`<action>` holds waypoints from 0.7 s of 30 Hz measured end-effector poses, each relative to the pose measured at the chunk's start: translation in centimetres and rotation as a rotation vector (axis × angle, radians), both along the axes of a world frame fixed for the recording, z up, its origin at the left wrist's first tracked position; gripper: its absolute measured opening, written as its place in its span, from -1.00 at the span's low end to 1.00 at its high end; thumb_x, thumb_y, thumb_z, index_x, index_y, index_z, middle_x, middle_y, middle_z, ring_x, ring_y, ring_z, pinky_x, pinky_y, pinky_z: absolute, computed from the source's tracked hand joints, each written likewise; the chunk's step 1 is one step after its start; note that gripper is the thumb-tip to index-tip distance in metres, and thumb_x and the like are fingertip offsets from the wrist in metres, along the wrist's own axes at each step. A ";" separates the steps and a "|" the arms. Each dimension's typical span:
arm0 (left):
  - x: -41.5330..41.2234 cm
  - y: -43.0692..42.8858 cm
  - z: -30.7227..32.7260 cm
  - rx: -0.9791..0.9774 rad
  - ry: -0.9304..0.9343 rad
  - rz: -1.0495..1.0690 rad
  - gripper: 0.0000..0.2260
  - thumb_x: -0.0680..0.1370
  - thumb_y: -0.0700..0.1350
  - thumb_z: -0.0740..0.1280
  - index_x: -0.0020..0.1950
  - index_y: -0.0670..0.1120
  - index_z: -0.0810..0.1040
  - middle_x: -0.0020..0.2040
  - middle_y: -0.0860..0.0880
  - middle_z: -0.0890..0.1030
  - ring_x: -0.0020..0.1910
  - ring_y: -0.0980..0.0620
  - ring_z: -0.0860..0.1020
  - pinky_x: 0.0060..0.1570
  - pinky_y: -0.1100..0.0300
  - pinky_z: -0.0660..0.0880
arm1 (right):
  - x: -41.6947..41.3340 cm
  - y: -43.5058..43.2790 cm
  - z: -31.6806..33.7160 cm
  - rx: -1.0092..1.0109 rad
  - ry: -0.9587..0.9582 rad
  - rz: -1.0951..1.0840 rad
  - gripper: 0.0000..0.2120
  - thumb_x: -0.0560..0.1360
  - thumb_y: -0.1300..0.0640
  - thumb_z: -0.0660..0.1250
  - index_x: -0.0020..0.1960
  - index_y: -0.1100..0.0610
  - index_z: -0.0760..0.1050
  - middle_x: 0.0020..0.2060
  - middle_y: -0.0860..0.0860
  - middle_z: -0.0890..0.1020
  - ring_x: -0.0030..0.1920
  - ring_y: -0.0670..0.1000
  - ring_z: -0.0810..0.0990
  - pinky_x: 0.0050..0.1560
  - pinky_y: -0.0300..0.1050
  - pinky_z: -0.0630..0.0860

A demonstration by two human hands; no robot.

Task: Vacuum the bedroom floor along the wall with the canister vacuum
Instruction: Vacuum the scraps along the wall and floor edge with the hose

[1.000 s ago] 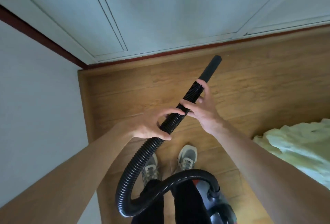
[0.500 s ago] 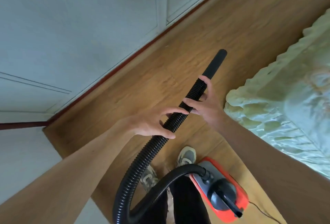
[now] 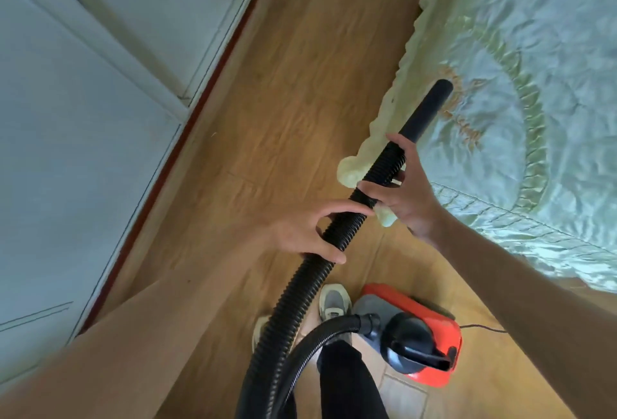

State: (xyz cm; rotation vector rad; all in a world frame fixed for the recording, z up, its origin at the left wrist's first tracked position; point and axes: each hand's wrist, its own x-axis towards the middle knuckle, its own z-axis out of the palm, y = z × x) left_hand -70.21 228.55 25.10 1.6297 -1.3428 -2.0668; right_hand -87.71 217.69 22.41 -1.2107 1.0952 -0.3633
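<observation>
Vacuum hose [image 3: 295, 288], ribbed and black, above wood-grain floor [image 3: 283, 101]

inventory — one hose [image 3: 302, 285], one vacuum [image 3: 430, 321], two shoes [image 3: 334, 301], one bedspread [image 3: 534, 84], two hands — left hand [image 3: 297, 235], right hand [image 3: 410, 201].

The pale panelled wall [image 3: 83, 118] runs along the left. The bed with a pale green quilted cover [image 3: 534, 68] fills the right. The brown wooden plank floor [image 3: 283, 101] lies between them. Two grey shoes [image 3: 334, 301] stand on the floor at the bottom middle. The red and grey canister vacuum [image 3: 410, 305] sits on the floor just right of the shoes. A thin dark cord [image 3: 484, 328] lies to its right. The black ribbed plastic hose [image 3: 310, 285] leaves the vacuum's front, loops down by the legs, then climbs up and right. The left hand [image 3: 300, 235] holds it lower down. The right hand [image 3: 410, 198] holds it higher, just beside. The hose's tip is over the bed's edge.
</observation>
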 end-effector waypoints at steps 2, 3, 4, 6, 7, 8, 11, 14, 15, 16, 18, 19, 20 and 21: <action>-1.5 -1.5 -0.2 -0.040 -0.020 -0.097 -0.34 0.50 -0.15 0.48 0.42 0.38 0.32 0.29 0.28 0.34 -0.05 0.31 0.58 -0.15 0.34 0.58 | -2.2 -0.2 0.1 -0.008 0.021 -0.056 -0.24 0.41 0.37 0.49 0.42 -0.12 0.24 0.01 0.04 0.43 -0.05 0.01 0.55 -0.12 0.00 0.65; -2.2 -2.0 -0.3 -0.060 -0.024 -0.137 -0.34 0.49 -0.14 0.48 0.42 0.38 0.32 0.28 0.32 0.34 -0.04 0.40 0.54 -0.11 0.35 0.56 | -3.2 -0.2 0.1 -0.011 0.028 -0.088 -0.24 0.41 0.36 0.50 0.41 -0.13 0.24 -0.01 0.05 0.43 -0.07 0.01 0.55 -0.13 0.00 0.65; -2.8 -2.5 -0.5 -0.076 -0.029 -0.179 -0.34 0.49 -0.13 0.49 0.42 0.39 0.32 0.28 0.34 0.34 0.03 0.43 0.49 0.01 0.34 0.53 | -4.3 -0.1 0.1 -0.019 0.036 -0.117 -0.24 0.41 0.35 0.50 0.41 -0.13 0.24 -0.01 0.06 0.43 -0.08 0.00 0.55 -0.13 0.01 0.65; -4.0 -3.4 -0.8 -0.094 -0.036 -0.264 -0.33 0.47 -0.10 0.50 0.41 0.42 0.30 0.37 0.30 0.32 0.28 0.29 0.38 0.29 0.14 0.41 | -6.1 0.4 0.2 -0.034 0.053 -0.175 -0.23 0.41 0.34 0.51 0.43 -0.12 0.23 0.01 0.09 0.44 -0.09 -0.02 0.56 -0.09 0.05 0.64; -4.5 -3.7 -0.9 -0.108 -0.037 -0.310 -0.32 0.46 -0.09 0.51 0.41 0.42 0.30 0.42 0.26 0.30 0.36 0.21 0.34 0.35 0.06 0.35 | -6.9 0.8 0.3 -0.040 0.057 -0.209 -0.22 0.41 0.34 0.52 0.44 -0.11 0.23 0.02 0.09 0.43 -0.10 -0.05 0.56 -0.08 0.03 0.65; -5.1 -4.0 -1.0 -0.131 -0.036 -0.352 -0.32 0.46 -0.08 0.51 0.41 0.41 0.29 0.46 0.24 0.30 0.39 0.17 0.32 0.36 0.03 0.32 | -7.6 1.2 0.3 -0.043 0.058 -0.245 -0.22 0.41 0.35 0.52 0.44 -0.10 0.22 0.02 0.08 0.43 -0.11 -0.07 0.57 -0.07 -0.01 0.66; -6.5 -4.5 -0.8 -0.173 -0.023 -0.451 -0.33 0.46 -0.08 0.51 0.44 0.35 0.31 0.45 0.23 0.33 0.39 0.19 0.33 0.32 0.11 0.30 | -9.5 3.2 0.1 -0.022 0.039 -0.404 -0.22 0.40 0.35 0.52 0.44 -0.08 0.23 0.02 0.09 0.44 -0.05 0.04 0.58 -0.04 -0.03 0.67; -7.8 -4.7 -0.7 -0.192 -0.024 -0.571 -0.32 0.45 -0.08 0.51 0.43 0.37 0.30 0.45 0.23 0.33 0.38 0.18 0.34 0.33 0.09 0.33 | -11.0 5.5 -0.3 -0.006 0.035 -0.550 -0.21 0.40 0.36 0.52 0.45 -0.06 0.23 0.02 0.08 0.49 -0.02 0.06 0.62 -0.08 -0.05 0.67; -8.3 -4.6 -0.8 -0.194 -0.024 -0.615 -0.32 0.45 -0.08 0.51 0.43 0.38 0.30 0.45 0.24 0.32 0.37 0.18 0.34 0.31 0.10 0.35 | -11.6 6.4 -0.4 0.007 0.036 -0.599 -0.21 0.41 0.37 0.51 0.46 -0.06 0.22 0.00 0.06 0.50 -0.06 -0.01 0.63 -0.14 -0.12 0.66; -9.0 -4.5 -0.9 -0.192 -0.023 -0.655 -0.32 0.46 -0.08 0.51 0.44 0.38 0.30 0.45 0.25 0.32 0.36 0.19 0.33 0.26 0.16 0.35 | -12.2 7.3 -0.5 0.016 0.041 -0.643 -0.21 0.41 0.37 0.50 0.47 -0.07 0.22 -0.01 0.05 0.52 -0.09 -0.05 0.64 -0.18 -0.17 0.63; -10.7 -4.2 -1.0 -0.185 -0.009 -0.722 -0.32 0.47 -0.10 0.50 0.46 0.34 0.30 0.43 0.27 0.31 0.33 0.23 0.31 0.11 0.36 0.30 | -13.8 9.1 -0.9 0.029 0.066 -0.722 -0.20 0.41 0.34 0.51 0.46 -0.12 0.21 0.01 0.07 0.55 -0.04 0.00 0.66 -0.17 -0.15 0.64; -11.8 -4.0 -1.2 -0.183 0.006 -0.749 -0.32 0.47 -0.11 0.50 0.47 0.31 0.31 0.41 0.28 0.31 0.32 0.26 0.30 0.05 0.45 0.25 | -14.8 10.0 -1.2 0.030 0.084 -0.757 -0.21 0.41 0.32 0.52 0.45 -0.15 0.22 0.04 0.09 0.56 0.00 0.06 0.66 -0.13 -0.09 0.65; -13.1 -3.7 -1.4 -0.183 0.027 -0.776 -0.33 0.47 -0.13 0.50 0.47 0.29 0.31 0.40 0.28 0.31 0.32 0.28 0.29 0.02 0.50 0.21 | -15.9 11.0 -1.4 0.028 0.109 -0.791 -0.21 0.40 0.29 0.53 0.43 -0.17 0.23 0.06 0.11 0.56 0.02 0.10 0.66 -0.10 -0.03 0.67; -14.5 -3.3 -1.7 -0.184 0.047 -0.808 -0.33 0.47 -0.14 0.50 0.48 0.28 0.32 0.41 0.28 0.31 0.31 0.30 0.29 0.02 0.53 0.19 | -17.0 12.1 -1.5 0.028 0.136 -0.827 -0.23 0.40 0.27 0.54 0.40 -0.20 0.24 0.07 0.11 0.56 0.03 0.12 0.66 -0.07 0.03 0.67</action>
